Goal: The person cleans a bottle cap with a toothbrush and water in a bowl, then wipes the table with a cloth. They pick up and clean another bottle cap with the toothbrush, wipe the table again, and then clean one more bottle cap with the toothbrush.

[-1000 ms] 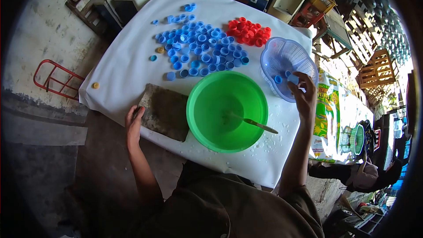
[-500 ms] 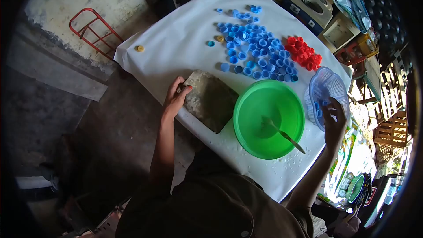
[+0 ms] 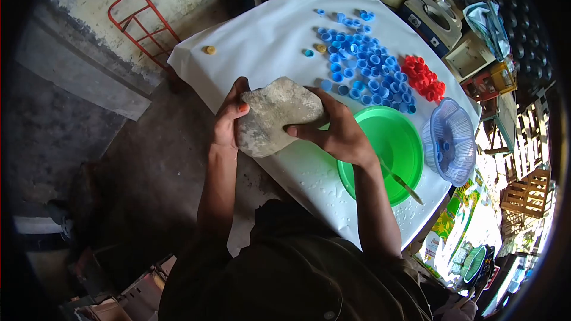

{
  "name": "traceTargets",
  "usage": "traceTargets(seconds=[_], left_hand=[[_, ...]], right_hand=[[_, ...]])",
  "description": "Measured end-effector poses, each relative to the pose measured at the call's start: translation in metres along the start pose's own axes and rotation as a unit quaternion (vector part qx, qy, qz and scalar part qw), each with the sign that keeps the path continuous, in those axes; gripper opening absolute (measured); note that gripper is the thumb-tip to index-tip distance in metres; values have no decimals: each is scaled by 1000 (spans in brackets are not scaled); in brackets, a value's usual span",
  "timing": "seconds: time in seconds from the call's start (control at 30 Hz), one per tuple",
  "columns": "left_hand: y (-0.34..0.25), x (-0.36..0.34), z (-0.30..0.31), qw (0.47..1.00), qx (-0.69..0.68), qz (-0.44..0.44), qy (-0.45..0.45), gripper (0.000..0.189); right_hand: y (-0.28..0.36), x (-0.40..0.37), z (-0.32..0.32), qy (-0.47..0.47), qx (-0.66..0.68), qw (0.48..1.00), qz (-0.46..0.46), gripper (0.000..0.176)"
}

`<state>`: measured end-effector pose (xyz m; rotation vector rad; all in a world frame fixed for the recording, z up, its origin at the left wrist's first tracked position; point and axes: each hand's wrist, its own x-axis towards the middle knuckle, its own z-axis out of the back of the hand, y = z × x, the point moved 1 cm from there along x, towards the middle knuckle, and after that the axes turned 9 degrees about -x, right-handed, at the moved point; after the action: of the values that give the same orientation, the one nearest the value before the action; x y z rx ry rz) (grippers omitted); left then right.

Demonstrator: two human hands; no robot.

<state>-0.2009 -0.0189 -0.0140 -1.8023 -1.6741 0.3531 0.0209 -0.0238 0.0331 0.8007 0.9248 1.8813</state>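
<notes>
Together, left hand (image 3: 227,120) and right hand (image 3: 345,137) are gripping a rough grey slab (image 3: 276,114) over the near edge of the white table (image 3: 262,32). A round green basin (image 3: 395,142) is limiting room rightward.

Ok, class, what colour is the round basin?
The basin is bright green, clearest in the head view.
</notes>
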Motion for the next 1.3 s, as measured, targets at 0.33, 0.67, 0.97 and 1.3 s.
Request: traceTargets(seconds=[0.33,0.67,0.97,1.3], left_hand=[[-41,-115,79,944,-97,163,-271,49],[-86,-214,122,926,221,141,-273,67],[-105,-213,152,807,568,160,6,40],[-154,-221,187,796,596,99,24,47]], right_hand=[[5,-12,-116,27,192,975,-109,36],[4,-42,-232,60,2,996,-71,41],[36,-36,-249,2,-210,968,137,34],[52,-33,-268,75,116,973,-184,21]])
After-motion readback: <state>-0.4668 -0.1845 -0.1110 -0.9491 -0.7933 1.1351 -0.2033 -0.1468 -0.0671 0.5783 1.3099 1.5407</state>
